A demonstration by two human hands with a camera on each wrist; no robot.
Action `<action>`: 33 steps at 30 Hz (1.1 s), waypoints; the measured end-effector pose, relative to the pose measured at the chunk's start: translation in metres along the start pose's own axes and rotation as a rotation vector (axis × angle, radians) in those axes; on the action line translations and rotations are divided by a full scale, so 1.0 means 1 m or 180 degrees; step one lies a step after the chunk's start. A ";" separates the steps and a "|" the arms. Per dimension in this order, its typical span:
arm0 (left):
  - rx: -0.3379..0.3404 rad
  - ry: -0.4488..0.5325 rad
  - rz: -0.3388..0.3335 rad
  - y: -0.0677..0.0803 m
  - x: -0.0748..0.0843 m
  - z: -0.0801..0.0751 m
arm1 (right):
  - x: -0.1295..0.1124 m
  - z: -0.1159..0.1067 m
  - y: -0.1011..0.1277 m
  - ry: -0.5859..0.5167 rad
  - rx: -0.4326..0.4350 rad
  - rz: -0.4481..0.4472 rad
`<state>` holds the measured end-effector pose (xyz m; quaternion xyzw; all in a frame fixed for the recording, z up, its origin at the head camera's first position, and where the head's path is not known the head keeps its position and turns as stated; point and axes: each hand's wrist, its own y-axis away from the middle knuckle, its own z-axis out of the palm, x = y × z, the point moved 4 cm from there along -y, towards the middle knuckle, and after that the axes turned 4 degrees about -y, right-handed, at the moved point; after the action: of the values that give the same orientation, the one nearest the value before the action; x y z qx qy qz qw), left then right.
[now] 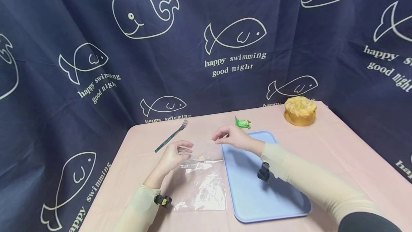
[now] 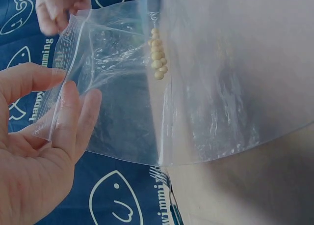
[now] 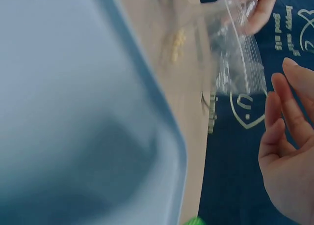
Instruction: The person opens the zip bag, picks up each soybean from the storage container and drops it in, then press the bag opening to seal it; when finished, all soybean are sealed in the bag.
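My left hand (image 1: 173, 155) pinches the top edge of a clear zip bag (image 1: 202, 189), the thumb on one side and fingers on the other in the left wrist view. The bag's lower part lies on the table. A small cluster of pale yellow beads (image 2: 158, 55) shows through the plastic; whether it lies inside or behind the bag I cannot tell. My right hand (image 1: 236, 138) hovers over the far left corner of a light blue tray (image 1: 257, 189), its fingers bent loosely and holding nothing. In the right wrist view a gap separates its fingertips (image 3: 289, 63) from the bag.
A fork (image 1: 172, 136) with a dark green handle lies beyond the left hand. Behind the tray sits a small green figure or wrapper (image 1: 243, 122). At the far right stands a round yellow bread or cake (image 1: 300, 111). A dark blue curtain (image 1: 193, 81) hangs behind the pink table.
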<state>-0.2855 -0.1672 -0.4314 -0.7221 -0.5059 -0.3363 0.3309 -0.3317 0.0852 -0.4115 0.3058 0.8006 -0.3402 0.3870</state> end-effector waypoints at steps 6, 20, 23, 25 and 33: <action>0.0001 -0.0008 0.0004 -0.001 -0.002 0.003 | 0.012 -0.024 0.039 -0.0103 -0.0137 0.0112; 0.0033 0.0030 -0.0103 0.001 0.000 0.002 | 0.047 -0.034 0.130 -0.0302 -0.0883 0.0131; 0.0030 0.0025 -0.0081 0.001 0.000 0.002 | 0.048 -0.035 0.140 -0.0288 -0.0902 0.0139; 0.0041 0.0018 -0.0065 0.000 0.000 0.002 | 0.047 -0.037 0.145 -0.0258 -0.0881 0.0170; 0.0003 -0.0005 -0.0098 0.000 0.000 0.003 | 0.048 -0.034 0.156 0.0070 -0.0875 -0.0046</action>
<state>-0.2850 -0.1648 -0.4333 -0.7144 -0.5174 -0.3405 0.3255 -0.2533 0.2130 -0.4838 0.2477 0.8461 -0.2267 0.4140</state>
